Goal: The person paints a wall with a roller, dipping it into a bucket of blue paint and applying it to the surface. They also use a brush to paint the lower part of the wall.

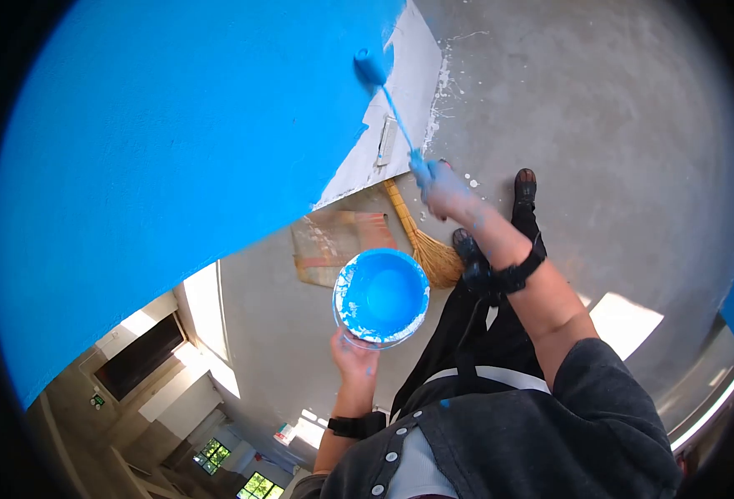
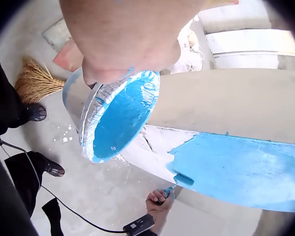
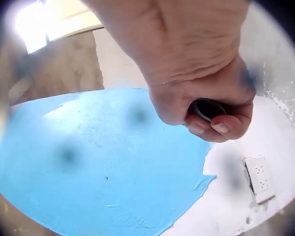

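My left hand [image 1: 355, 356] grips a bucket [image 1: 343, 291] of blue paint at its near rim. White and blue smears cover the rim, and the left wrist view shows the bucket [image 2: 90, 140] tilted, with blue paint coating its inside. My right hand [image 1: 446, 191] holds a paint roller [image 1: 370, 68] by its handle, arm stretched forward. The blue roller head lies against the wall [image 1: 192, 125], close to the edge between blue paint and bare white. In the right wrist view, the fingers curl round the dark handle end [image 3: 209, 109].
A white socket plate [image 3: 259, 178] sits on the unpainted white strip. On the grey floor [image 1: 617, 125] stand a straw broom [image 1: 433, 256] and a flattened sack-like sheet [image 1: 334, 237], near my feet. White paint spatters dot the floor along the wall. Windows [image 1: 213, 456] show behind.
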`<state>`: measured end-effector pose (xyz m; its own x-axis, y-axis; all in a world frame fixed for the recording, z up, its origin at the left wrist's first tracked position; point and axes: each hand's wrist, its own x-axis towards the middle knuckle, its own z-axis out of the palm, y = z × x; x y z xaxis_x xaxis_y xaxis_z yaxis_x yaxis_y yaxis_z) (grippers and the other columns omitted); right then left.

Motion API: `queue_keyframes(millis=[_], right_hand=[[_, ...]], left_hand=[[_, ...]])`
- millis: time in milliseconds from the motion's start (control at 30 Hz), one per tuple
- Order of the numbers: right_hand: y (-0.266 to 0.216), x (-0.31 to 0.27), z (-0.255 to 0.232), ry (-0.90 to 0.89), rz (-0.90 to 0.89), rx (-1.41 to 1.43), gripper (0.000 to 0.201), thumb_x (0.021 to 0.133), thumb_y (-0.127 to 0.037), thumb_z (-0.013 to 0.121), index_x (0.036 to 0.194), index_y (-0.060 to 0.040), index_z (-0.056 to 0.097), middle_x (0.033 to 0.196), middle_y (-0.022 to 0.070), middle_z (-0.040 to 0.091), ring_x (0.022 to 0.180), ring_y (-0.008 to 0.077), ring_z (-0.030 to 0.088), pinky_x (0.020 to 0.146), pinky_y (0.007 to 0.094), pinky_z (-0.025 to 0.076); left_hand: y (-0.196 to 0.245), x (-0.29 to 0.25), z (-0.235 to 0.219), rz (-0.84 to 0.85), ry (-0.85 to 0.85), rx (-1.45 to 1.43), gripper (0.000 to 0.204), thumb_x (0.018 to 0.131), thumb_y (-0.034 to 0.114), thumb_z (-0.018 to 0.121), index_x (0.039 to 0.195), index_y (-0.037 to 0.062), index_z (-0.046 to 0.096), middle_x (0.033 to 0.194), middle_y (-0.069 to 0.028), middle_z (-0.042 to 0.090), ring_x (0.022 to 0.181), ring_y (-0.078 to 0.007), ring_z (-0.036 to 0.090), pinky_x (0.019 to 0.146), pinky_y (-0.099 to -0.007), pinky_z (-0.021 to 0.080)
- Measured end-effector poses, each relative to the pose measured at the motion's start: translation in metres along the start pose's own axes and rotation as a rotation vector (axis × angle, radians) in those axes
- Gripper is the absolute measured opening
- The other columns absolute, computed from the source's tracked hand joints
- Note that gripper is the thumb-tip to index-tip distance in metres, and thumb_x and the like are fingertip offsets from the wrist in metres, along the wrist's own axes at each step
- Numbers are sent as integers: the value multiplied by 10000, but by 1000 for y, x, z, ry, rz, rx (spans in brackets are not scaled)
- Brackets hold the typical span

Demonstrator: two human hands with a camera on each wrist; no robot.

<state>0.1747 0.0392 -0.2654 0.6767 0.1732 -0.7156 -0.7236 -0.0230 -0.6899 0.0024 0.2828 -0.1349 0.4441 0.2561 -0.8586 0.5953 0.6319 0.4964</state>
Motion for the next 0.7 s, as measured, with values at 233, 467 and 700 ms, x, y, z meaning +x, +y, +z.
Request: queue_keyframes(millis=[233,467,700], right_hand=[[24,-58,-21,-153,82,270,435,883,-429,379,749,-22,456,553,51,441,414,155,441,394,296,368],[6,-163,-10,-461,338,731,355,891,-395,395,727,-81,380,487,16,361,308,89,300,290,226,261],[-21,-185,11,-522,324,760,360,910,-374,366,727,-64,374,494,20,367,309,91,324,284,226,284]], left_hand=[[1,0,-4,-4,-3,-4,525,812,347,374,1265,82,347,1312,-120,353,1196,-309,346,963,-505,293],[-6,5,-12,59,21,39,540,802,369,382,1264,89,353,1308,-119,356,1184,-302,358,954,-481,309],[-7,13,-22,40,61,37,557,808,378,350,1276,77,338,1320,-120,341,1194,-303,352,958,-487,308]])
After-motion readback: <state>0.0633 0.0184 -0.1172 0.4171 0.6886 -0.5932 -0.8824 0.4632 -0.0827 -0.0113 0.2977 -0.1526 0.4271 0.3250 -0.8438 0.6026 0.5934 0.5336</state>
